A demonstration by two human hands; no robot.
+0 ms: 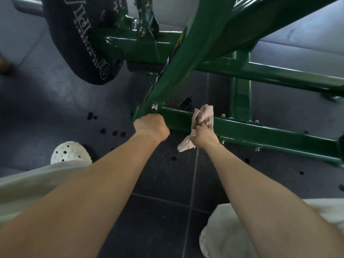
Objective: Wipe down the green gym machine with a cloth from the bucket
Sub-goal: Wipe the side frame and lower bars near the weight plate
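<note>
Both forearms reach down toward the floor (pixel 163 174), and the hands are at the foot of the machine (pixel 186 62). My right hand (pixel 202 135) is closed around the cloth (pixel 203 114). The fingers bunch it into a wad that presses on the top of the low bar (pixel 260 131), and one loose corner hangs out below the wrist. My left hand (pixel 151 127) is curled at the joint where the slanted beam meets this bar, just under a bolt (pixel 154 107). Its fingers are hidden behind the knuckles, so I think it grips the bar for support, but I cannot be sure.

The cloth is soft and light, looks limp, perhaps damp, and takes any shape. I judge it best to keep it gathered in the palm, with a flat part under the fingers, so that it does not slip out. The machine is stiff painted steel, heavy and bolted together, so it should not move under my push. Its glossy paint should let the cloth slide easily, but bolts and brackets may catch it. No bucket is in view.
</note>
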